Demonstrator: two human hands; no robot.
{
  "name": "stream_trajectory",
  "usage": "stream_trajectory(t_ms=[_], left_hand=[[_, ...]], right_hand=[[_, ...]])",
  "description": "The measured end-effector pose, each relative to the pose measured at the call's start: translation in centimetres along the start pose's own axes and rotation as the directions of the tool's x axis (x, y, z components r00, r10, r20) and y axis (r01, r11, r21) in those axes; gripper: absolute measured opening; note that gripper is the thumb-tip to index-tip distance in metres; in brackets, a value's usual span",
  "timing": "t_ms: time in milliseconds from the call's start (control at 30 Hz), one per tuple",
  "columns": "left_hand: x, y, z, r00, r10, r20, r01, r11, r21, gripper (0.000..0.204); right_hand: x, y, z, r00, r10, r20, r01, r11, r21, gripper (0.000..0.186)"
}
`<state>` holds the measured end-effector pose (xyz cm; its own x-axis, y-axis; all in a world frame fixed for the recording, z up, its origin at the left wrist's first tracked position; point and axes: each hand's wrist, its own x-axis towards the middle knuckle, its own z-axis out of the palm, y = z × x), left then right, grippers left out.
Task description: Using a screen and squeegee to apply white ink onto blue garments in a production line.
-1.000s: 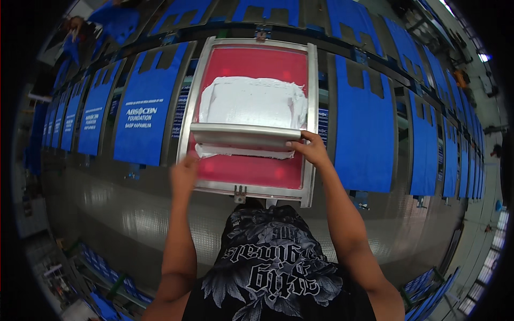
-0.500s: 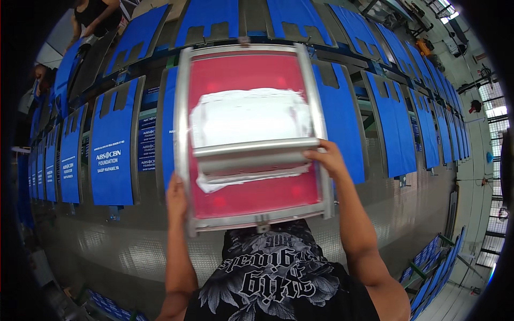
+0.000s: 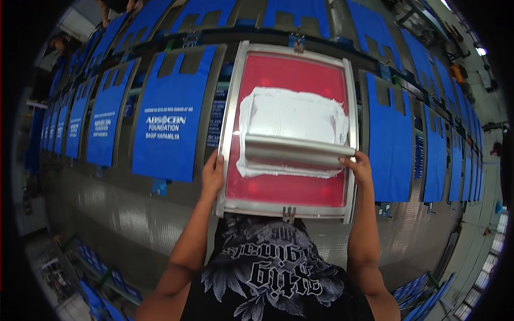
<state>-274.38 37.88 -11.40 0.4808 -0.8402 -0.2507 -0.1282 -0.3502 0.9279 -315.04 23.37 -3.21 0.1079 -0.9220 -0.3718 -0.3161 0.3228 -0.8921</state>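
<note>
A screen-printing frame (image 3: 234,112) with metal rails and red mesh (image 3: 292,67) lies before me, over the row of blue bags. White ink (image 3: 294,112) is spread across the middle of the mesh. A long metal squeegee (image 3: 294,150) rests crosswise in the ink. My left hand (image 3: 214,174) is closed on the frame's left rail, near its lower part. Opposite, my right hand (image 3: 358,168) is closed at the right rail, with a finger or thumb on the squeegee's right end. What lies directly under the mesh is hidden.
Left of the frame, a blue bag (image 3: 176,96) with white print lies flat on a board. More blue bags (image 3: 388,128) on boards line both sides and the far row (image 3: 297,16). Metal clamps (image 3: 297,43) sit along the rail between rows. Another person's arm (image 3: 105,15) shows at far left.
The frame, with the squeegee and both my hands, has shifted right in view. A printed bag that was partly covered appears to show fully at its left.
</note>
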Motion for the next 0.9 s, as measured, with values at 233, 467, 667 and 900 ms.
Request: stream_trajectory(t_ms=[233,467,667,900], left_hand=[[0.6,0.4,1.6,0.997,-0.082,-0.002,0.081,0.992,0.098,0.054],[1.4,-0.4,1.7,0.997,-0.073,0.040,0.073,0.997,-0.022,0.054],[1.0,-0.1,1.5,0.998,-0.051,0.030,0.050,0.998,0.038,0.053],[1.1,0.5,0.4,0.901,0.432,0.034,-0.360,0.705,0.611,0.053]], right_hand=[[2.6,1.9,-1.7,0.999,-0.020,0.045,0.022,0.999,-0.047,0.039],[2.4,2.7,-0.8,0.996,-0.046,0.072,0.045,0.999,0.010,0.036],[1.9,3.2,-0.7,0.997,-0.041,0.058,0.041,0.999,-0.001,0.036],[0.1,-0.3,-0.8,0.959,-0.112,0.261,0.239,0.814,-0.529,0.039]])
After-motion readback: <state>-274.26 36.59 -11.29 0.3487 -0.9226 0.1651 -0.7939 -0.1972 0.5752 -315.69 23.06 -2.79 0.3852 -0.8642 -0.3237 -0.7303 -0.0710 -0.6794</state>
